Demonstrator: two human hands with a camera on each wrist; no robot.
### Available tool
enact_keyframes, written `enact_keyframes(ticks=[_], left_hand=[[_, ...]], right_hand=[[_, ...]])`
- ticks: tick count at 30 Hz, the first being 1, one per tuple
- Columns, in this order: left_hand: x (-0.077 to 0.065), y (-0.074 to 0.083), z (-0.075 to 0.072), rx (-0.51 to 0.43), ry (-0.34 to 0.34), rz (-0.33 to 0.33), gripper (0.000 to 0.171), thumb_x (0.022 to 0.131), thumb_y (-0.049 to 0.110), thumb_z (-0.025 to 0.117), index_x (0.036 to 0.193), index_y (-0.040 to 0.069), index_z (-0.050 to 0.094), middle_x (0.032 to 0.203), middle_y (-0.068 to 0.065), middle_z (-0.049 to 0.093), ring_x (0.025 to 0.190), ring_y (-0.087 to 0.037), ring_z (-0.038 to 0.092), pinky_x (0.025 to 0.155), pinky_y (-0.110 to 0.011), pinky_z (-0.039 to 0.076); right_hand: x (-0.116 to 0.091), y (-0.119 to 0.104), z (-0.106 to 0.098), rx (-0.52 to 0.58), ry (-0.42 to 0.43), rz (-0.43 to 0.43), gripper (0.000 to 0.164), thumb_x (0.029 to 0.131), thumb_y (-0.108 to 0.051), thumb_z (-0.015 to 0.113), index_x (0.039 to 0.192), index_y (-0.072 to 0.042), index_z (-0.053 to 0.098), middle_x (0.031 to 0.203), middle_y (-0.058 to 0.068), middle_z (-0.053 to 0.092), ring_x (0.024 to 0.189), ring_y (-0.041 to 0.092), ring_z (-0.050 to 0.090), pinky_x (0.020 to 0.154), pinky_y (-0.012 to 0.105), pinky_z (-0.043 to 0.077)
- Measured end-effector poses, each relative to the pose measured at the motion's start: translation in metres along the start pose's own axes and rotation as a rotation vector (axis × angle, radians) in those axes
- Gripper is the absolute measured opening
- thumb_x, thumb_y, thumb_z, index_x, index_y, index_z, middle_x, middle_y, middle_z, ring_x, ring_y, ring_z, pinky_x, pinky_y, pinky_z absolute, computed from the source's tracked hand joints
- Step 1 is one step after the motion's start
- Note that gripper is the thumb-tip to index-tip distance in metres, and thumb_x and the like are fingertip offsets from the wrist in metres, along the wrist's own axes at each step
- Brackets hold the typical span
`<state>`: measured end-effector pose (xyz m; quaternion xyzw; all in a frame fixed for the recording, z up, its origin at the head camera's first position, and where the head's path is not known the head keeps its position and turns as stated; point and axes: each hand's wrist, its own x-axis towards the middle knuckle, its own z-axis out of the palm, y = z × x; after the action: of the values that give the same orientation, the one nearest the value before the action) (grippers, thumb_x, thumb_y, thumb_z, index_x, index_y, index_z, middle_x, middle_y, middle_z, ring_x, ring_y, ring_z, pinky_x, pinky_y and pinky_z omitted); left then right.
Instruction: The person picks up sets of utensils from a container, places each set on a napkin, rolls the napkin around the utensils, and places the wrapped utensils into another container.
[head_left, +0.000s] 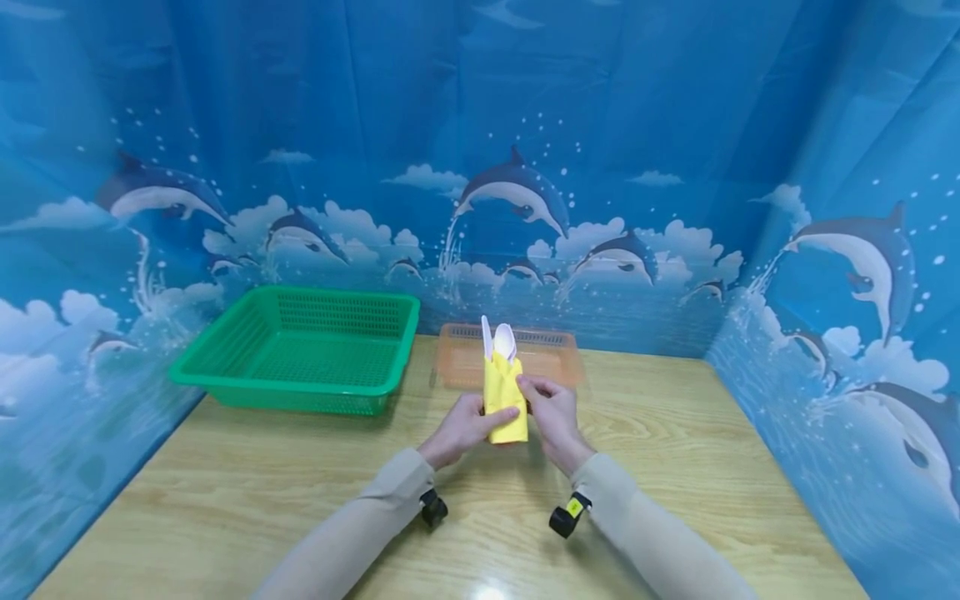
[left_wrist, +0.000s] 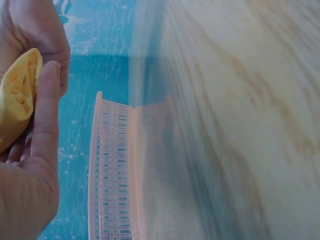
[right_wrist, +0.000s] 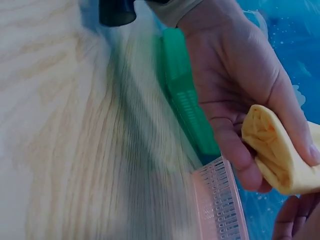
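Note:
A yellow cloth napkin [head_left: 501, 385] is wrapped round white cutlery in a narrow, upright bundle. From its top stick the bowl of a white spoon [head_left: 505, 340] and a slim white utensil like a knife [head_left: 487, 335]; their lower parts are hidden in the cloth. My left hand [head_left: 462, 427] grips the bundle's lower part, thumb across its front. At the right edge, my right hand [head_left: 553, 413] pinches the cloth between thumb and fingers. In the right wrist view, the folded bottom end of the napkin [right_wrist: 272, 150] shows its rolled layers.
Behind the hands, an orange-pink plastic basket [head_left: 551, 367] sits on the wooden table [head_left: 660, 467] near the back curtain. A larger green basket [head_left: 300, 388] stands at the back left. Dolphin-printed blue curtains [head_left: 645, 100] enclose the table's back and sides.

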<state>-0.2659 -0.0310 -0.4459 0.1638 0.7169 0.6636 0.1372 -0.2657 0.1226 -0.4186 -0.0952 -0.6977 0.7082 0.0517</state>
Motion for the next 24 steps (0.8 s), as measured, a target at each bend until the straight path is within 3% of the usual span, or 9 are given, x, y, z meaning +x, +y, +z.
enact_keyframes(ticks=[3, 9, 18, 24], left_hand=[[0.000, 0.000, 0.000, -0.032, -0.004, 0.004, 0.039, 0.093, 0.033, 0.068, 0.109, -0.002, 0.066, 0.093, -0.014, 0.074, 0.076, -0.017, 0.071, 0.072, -0.038, 0.060], [0.001, 0.003, -0.003, -0.063, 0.030, 0.021, 0.039, 0.093, 0.031, 0.068, 0.111, -0.004, 0.065, 0.095, -0.016, 0.073, 0.077, -0.017, 0.071, 0.070, -0.034, 0.061], [0.000, 0.000, -0.003, -0.027, 0.045, 0.008, 0.040, 0.092, 0.034, 0.069, 0.111, -0.001, 0.067, 0.094, -0.014, 0.074, 0.076, -0.016, 0.070, 0.069, -0.033, 0.060], [0.001, -0.001, -0.003, -0.038, 0.079, 0.011, 0.038, 0.092, 0.031, 0.069, 0.111, -0.002, 0.066, 0.094, -0.015, 0.073, 0.075, -0.017, 0.070, 0.070, -0.035, 0.060]], right_hand=[[-0.002, 0.000, 0.001, 0.006, 0.007, -0.028, 0.026, 0.094, -0.020, 0.067, 0.109, 0.001, 0.071, 0.098, 0.006, 0.071, 0.084, 0.011, 0.064, 0.074, 0.028, 0.056], [-0.009, 0.006, 0.000, -0.045, -0.042, 0.003, 0.032, 0.094, -0.028, 0.067, 0.113, -0.002, 0.070, 0.108, 0.008, 0.068, 0.090, 0.011, 0.063, 0.076, 0.028, 0.058], [-0.010, 0.010, 0.000, -0.053, 0.023, -0.058, 0.023, 0.091, -0.020, 0.071, 0.104, -0.002, 0.073, 0.088, 0.003, 0.069, 0.077, 0.011, 0.063, 0.070, 0.025, 0.055], [-0.015, 0.015, -0.003, -0.071, -0.020, -0.068, 0.027, 0.093, -0.023, 0.068, 0.109, -0.001, 0.071, 0.100, 0.009, 0.070, 0.083, 0.011, 0.064, 0.072, 0.028, 0.058]])
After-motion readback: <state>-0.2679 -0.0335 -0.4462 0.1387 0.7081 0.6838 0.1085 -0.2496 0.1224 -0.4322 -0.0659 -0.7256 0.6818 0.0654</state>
